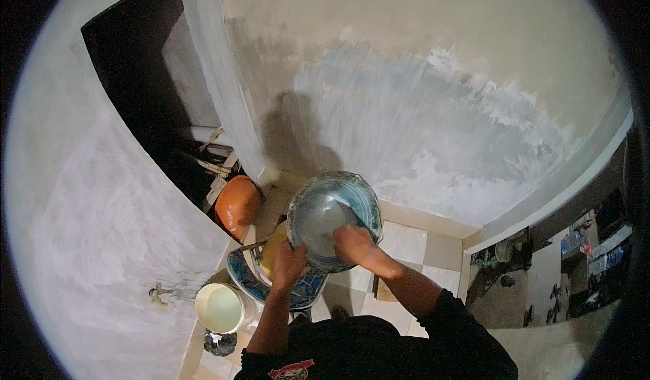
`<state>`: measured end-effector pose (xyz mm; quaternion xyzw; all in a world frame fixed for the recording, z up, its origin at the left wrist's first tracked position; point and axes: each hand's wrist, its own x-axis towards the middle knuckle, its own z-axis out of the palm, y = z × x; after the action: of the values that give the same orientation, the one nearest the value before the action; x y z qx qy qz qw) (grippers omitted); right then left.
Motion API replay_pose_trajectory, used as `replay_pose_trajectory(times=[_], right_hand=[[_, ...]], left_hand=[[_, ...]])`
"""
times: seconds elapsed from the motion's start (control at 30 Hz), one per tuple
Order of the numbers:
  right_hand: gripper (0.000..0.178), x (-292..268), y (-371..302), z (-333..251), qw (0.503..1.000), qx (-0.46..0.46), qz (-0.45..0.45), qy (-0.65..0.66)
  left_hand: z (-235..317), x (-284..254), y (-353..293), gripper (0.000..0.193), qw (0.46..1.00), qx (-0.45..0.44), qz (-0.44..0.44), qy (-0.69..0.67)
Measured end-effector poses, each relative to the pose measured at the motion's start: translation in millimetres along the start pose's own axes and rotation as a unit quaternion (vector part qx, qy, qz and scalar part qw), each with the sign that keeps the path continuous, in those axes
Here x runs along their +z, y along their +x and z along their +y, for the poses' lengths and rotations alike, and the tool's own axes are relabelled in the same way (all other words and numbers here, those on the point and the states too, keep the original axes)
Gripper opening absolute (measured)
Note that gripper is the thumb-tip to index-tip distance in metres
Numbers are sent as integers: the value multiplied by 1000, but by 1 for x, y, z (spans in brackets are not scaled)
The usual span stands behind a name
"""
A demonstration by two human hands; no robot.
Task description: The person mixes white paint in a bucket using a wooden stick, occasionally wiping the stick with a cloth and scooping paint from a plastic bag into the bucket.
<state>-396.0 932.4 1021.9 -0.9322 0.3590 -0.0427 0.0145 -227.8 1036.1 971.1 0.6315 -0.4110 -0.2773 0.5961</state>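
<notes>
Basin point(318, 221) rim gripped by both hands point(288, 263), wall close ahead.

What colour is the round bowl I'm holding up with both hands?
The bowl is pale grey inside with a blue-green and white patterned rim, shown best in the head view.

Both forearms rise from the lower edge, bare below dark sleeves. The left hand point(289, 263) is raised with fingers curled closed in a grip. The right hand point(352, 242) sits slightly higher, wrist bent inward, fingers flexed downward. The hands are near each other, not touching.
</notes>
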Motion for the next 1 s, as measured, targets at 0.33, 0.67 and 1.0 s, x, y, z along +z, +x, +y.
replay_pose_trajectory(times=[0.33,0.67,1.0], right_hand=[[13,-13,49,-14,986,102,131,-27],[15,20,52,31,989,66,134,6],[17,21,18,165,994,64,83,27]], left_hand=[[19,-42,12,37,999,33,-20,18],[-1,21,72,36,995,-49,-85,7],[11,141,98,46,990,-102,-97,6]])
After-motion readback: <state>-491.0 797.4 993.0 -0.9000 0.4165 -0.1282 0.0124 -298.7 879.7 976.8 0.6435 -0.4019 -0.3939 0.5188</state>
